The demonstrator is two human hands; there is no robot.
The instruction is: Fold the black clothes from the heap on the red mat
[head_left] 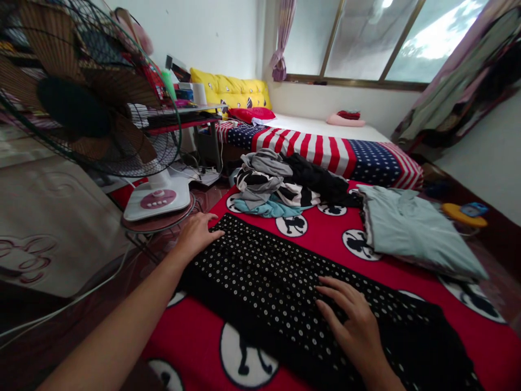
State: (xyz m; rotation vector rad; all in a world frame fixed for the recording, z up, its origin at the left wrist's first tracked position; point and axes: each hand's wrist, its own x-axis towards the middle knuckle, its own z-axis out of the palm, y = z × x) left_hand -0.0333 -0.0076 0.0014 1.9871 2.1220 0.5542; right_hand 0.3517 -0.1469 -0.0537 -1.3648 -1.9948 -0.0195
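Right hand (353,316) loosely spread over long black white-dotted fabric garment (264,266), flat on red figure-print cloth (191,331); left hand (197,233) spread at the garment's far-left end (contact unclear). Likely smoothing; next move probably needs an edge grip. Beyond: crumpled multicoloured clothes heap (264,182).

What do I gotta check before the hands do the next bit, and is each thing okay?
1. Black dotted cloth spread out on the red blanket: ok.
2. Left hand at the cloth's far left end: ok.
3. Right hand pressing down on the cloth: cannot tell.
4. Folded stack apart from the cloth: ok.
5. Clothes heap neatly folded: not ok, it's jumbled.
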